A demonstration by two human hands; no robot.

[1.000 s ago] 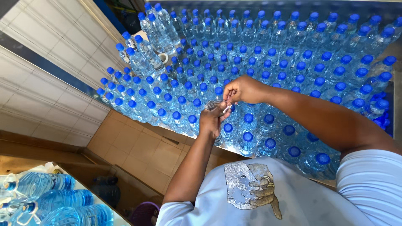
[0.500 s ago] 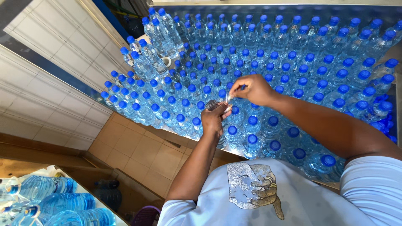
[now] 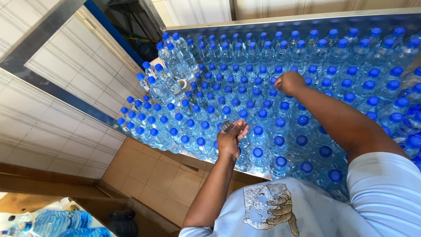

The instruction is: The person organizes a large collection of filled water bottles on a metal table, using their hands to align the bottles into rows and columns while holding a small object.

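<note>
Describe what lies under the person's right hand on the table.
Under the right hand stand clear water bottles with blue caps, packed in rows on the metal table. The cap directly beneath the closed hand is covered, so whether the hand grips it cannot be seen.

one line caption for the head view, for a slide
Right hand reaches among blue-capped water bottles while left hand holds small clear pieces.
</note>
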